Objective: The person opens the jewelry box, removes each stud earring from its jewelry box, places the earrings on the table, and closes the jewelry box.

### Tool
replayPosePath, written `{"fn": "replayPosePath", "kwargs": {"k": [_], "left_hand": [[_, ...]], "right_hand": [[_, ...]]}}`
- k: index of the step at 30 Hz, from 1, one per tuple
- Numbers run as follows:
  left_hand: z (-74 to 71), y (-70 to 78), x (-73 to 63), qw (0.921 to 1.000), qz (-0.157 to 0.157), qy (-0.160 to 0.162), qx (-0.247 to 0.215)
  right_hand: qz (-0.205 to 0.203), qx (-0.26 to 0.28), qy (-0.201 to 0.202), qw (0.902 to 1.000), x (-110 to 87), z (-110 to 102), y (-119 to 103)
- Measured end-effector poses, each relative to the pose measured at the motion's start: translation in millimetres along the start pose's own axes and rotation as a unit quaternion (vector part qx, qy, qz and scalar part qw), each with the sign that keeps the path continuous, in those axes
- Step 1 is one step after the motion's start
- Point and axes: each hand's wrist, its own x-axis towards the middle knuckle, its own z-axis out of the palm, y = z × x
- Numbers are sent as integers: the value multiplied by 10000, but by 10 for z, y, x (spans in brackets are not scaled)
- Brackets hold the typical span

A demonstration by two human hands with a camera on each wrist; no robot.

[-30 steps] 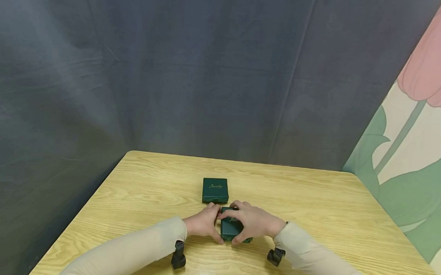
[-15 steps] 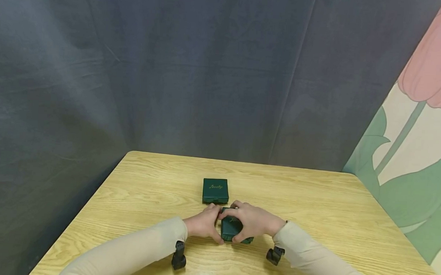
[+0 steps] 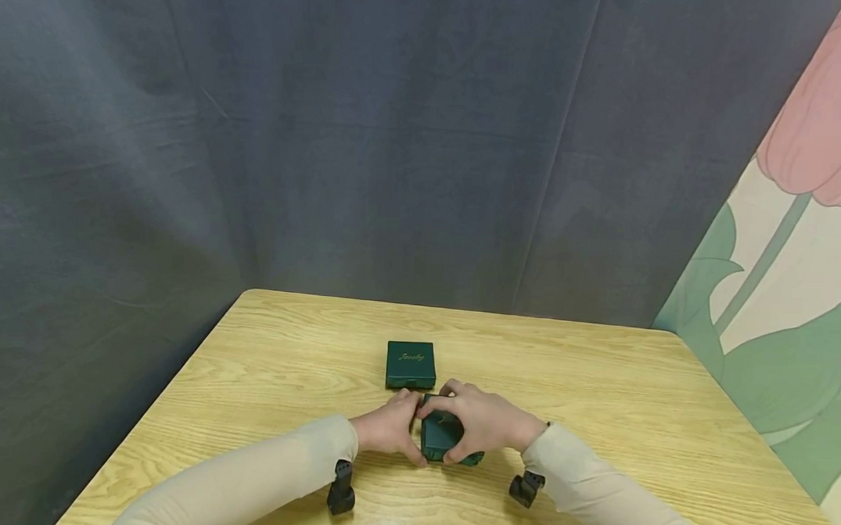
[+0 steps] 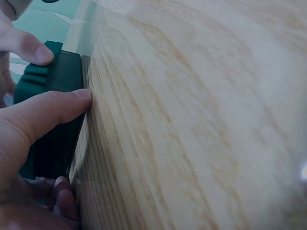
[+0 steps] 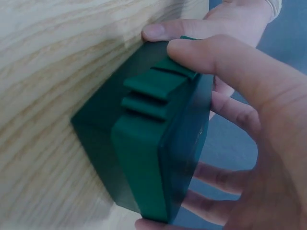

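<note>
A small dark green jewelry box point(image 3: 440, 433) with gold script on its lid sits on the table at the near middle. My left hand point(image 3: 390, 424) grips its left side; in the left wrist view the left thumb point(image 4: 57, 106) presses low on the front face. From the right, my right hand point(image 3: 485, 422) spans the lid, fingers over the far side. The right thumb point(image 5: 201, 53) rests on the ridged catch point(image 5: 144, 96) at the lid's front edge, seen in the right wrist view. The lid is down. Directly behind stands a second matching jewelry box point(image 3: 411, 361), closed and untouched.
The wood-grain table point(image 3: 283, 343) reaches back to a dark blue-grey curtain point(image 3: 397, 152). On the right is a wall point(image 3: 750, 308) painted with a pink tulip. Black wrist cameras point(image 3: 341, 488) hang below both cream sleeves point(image 3: 256, 475).
</note>
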Motion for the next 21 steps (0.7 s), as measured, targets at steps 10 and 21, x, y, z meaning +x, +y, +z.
{"fn": "replayPosePath", "kwargs": {"k": [10,21], "left_hand": [[-11,-5,8,9999,48,-25,-88],[-4,3,-9,9996,157,72,-220]], "right_hand": [[-66,913,238,9955,-67,-284,85],[644,1122,1595,9787,54,-508,527]]}}
